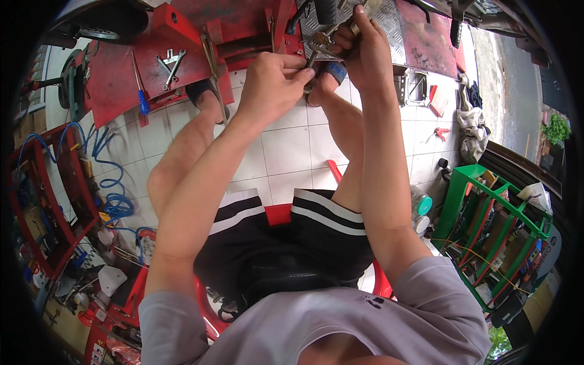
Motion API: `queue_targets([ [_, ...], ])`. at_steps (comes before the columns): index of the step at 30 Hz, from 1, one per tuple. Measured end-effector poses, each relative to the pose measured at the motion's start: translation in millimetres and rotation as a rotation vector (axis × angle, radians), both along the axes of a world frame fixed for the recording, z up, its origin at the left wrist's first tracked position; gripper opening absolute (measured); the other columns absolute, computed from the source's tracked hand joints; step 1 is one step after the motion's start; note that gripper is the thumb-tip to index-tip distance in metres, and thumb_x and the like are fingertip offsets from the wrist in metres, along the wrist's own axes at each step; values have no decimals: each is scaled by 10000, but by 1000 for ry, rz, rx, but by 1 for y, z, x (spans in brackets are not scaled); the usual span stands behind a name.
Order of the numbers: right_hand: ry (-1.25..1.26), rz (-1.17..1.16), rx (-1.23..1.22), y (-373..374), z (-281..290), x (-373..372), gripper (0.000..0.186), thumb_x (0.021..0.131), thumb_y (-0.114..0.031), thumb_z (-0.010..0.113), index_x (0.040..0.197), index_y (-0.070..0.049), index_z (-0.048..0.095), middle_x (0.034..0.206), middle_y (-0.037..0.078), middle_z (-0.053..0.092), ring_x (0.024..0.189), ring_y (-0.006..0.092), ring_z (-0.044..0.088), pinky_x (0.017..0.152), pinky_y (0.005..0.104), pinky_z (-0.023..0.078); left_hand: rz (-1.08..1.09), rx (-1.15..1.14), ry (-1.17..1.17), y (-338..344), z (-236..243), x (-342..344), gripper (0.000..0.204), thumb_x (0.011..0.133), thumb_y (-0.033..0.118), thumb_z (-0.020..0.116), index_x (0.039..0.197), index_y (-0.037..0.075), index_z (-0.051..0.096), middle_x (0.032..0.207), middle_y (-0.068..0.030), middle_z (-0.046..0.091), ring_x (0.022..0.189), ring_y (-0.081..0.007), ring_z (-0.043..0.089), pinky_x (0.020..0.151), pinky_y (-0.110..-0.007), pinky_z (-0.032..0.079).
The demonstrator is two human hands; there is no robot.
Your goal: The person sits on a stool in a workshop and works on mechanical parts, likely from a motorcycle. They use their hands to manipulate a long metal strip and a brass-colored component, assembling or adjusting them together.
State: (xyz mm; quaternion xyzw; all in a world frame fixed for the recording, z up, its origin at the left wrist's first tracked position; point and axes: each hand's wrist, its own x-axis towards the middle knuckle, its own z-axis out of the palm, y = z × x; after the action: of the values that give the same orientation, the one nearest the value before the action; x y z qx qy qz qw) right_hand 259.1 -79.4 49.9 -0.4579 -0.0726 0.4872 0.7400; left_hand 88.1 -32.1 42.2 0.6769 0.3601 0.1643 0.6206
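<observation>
My left hand (277, 85) is closed, with thumb and fingertips pinching a short metal rod-like piece (312, 58) that points up and away. Higher and to the right, my right hand (370, 53) has its fingers curled round a dark metal part (347, 30), largely covered by the fingers; its kind does not show. Between the two hands a brass-coloured metal piece (322, 38) is visible, but I cannot tell whether it is joined to what the right hand holds. Both hands are at the near edge of a silvery tread plate (392, 42) on a red work platform.
On the red platform (115, 79) to the left lie wrenches (172, 68) and a blue-handled screwdriver (143, 100). A coiled blue hose (118, 205) hangs left. Red-handled pliers (440, 132) rest on the tiled floor, right, beyond a green tool rack (465, 182).
</observation>
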Motion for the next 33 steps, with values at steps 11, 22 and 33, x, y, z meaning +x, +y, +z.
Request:
queue_targets([
  [11,-69,36,22,0,6,-7,236,996,-261,544,842,-119,434,659,-19,389,576,96,390,480,239,322,-34,-168,38,3,-7,0,246,862,47,700,1080,-60,661,889,-103,718,811,-134,679,737,-249,547],
  [22,-199,67,-52,-2,8,-4,178,989,-259,560,901,-118,497,634,-50,412,510,56,372,440,206,312,-43,-284,-34,1,-11,2,182,898,11,635,1062,-63,661,963,-111,708,826,-151,683,795,-274,561],
  [33,-182,75,4,-1,9,-4,175,986,-244,570,890,-113,505,629,-52,414,516,55,372,450,207,297,-129,-266,-62,4,-8,2,215,864,28,686,1065,-48,666,957,-117,710,835,-160,687,780,-278,550],
])
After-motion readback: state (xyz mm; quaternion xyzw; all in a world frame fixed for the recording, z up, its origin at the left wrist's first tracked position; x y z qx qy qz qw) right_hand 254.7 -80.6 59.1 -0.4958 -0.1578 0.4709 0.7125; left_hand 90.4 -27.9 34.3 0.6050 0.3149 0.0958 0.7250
